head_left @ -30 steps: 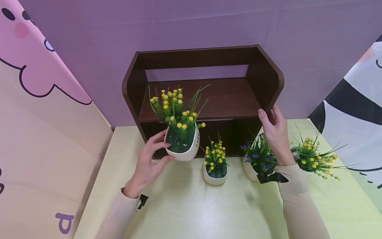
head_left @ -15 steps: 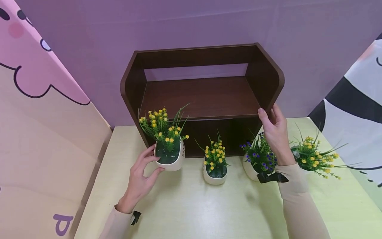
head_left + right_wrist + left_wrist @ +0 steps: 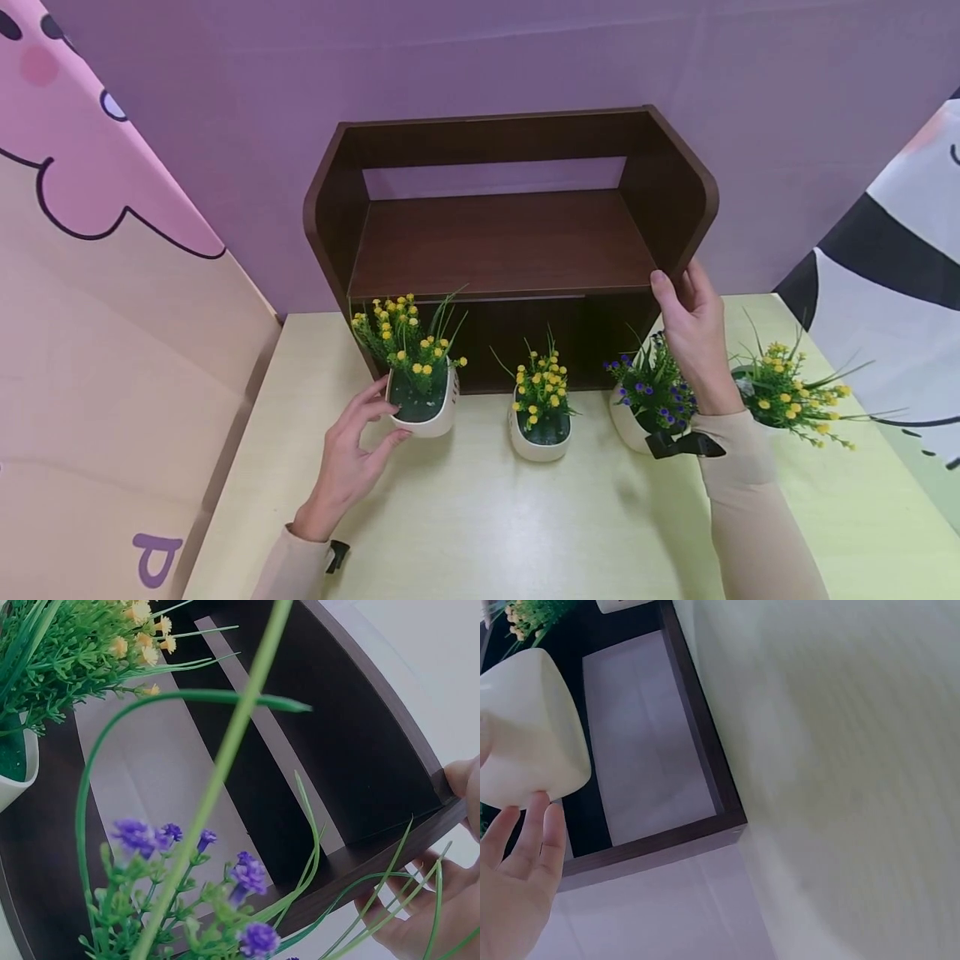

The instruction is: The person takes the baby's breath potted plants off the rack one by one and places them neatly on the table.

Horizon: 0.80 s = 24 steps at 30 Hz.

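Note:
My left hand (image 3: 347, 467) holds a white oval flowerpot (image 3: 433, 423) by its left side, thumb at the front and fingers behind. Yellow artificial flowers (image 3: 408, 333) grow from it and overlap the shelf's left front in the head view. From the left wrist, the pot's smooth wall (image 3: 532, 742) shows with fingertips against it. My right hand (image 3: 693, 342) grips the right side panel of a dark brown two-tier shelf (image 3: 502, 242), thumb on its front edge. In the right wrist view those fingers (image 3: 420, 907) curl around the panel's edge.
A smaller yellow-flowered pot (image 3: 542, 450) stands before the shelf's middle. A purple-flowered pot (image 3: 630, 421) is partly behind my right wrist, with another yellow-flowered plant (image 3: 787, 392) further right. All stand on a pale table (image 3: 480, 533) against a purple backdrop (image 3: 487, 58).
My left hand has carried its flowerpot left, lower and nearer to me, away from over the shelf board. My right hand stays on the side panel.

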Motion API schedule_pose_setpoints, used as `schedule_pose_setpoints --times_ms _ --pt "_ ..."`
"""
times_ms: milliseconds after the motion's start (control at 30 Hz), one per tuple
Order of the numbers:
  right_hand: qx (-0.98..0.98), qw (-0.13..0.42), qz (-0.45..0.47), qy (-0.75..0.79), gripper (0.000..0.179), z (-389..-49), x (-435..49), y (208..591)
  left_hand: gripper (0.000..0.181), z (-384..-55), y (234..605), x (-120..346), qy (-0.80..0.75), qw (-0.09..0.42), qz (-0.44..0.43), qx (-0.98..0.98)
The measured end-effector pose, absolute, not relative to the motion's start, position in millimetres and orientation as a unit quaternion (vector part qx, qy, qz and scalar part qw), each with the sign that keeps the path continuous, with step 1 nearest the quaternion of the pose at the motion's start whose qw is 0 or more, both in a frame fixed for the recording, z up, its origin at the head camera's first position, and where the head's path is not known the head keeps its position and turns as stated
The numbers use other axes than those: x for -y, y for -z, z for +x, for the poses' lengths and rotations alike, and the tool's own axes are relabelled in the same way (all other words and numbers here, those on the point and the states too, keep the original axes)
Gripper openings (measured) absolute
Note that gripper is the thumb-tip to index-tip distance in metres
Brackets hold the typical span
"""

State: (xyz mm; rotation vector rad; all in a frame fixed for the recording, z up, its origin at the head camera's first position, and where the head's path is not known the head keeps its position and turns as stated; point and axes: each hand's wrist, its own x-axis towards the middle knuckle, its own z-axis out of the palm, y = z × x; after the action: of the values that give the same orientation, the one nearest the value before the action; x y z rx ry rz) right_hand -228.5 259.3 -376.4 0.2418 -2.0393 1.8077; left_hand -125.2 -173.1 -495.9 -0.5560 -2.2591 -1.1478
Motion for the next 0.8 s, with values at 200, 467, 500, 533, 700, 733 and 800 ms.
schedule_pose_setpoints --times_ms 200,467,500,533,700,733,800 --pt "0.725 0.203 0.092 -0.652 0.048 -228 -259 375 0.035 -127 500 177 0.426 0.269 -0.195 0.842" --pt "0.738 0.201 0.086 -0.639 0.048 -228 -258 375 0.034 -126 505 178 0.416 0.263 -0.186 0.851" --pt "0.739 0.201 0.084 -0.638 0.048 -228 -258 375 0.034 -126 505 178 0.414 0.261 -0.184 0.852" --pt "0.739 0.200 0.081 -0.638 0.048 -229 -258 376 0.034 -126 506 178 0.412 0.261 -0.183 0.854" --pt "0.729 0.202 0.077 -0.650 0.047 -229 -258 377 0.033 -127 509 180 0.399 0.264 -0.182 0.859" --pt "0.725 0.202 0.078 -0.654 0.047 -229 -258 377 0.033 -127 510 181 0.399 0.265 -0.182 0.859" --pt "0.724 0.202 0.079 -0.655 0.047 -229 -258 377 0.033 -128 512 182 0.398 0.267 -0.184 0.858"
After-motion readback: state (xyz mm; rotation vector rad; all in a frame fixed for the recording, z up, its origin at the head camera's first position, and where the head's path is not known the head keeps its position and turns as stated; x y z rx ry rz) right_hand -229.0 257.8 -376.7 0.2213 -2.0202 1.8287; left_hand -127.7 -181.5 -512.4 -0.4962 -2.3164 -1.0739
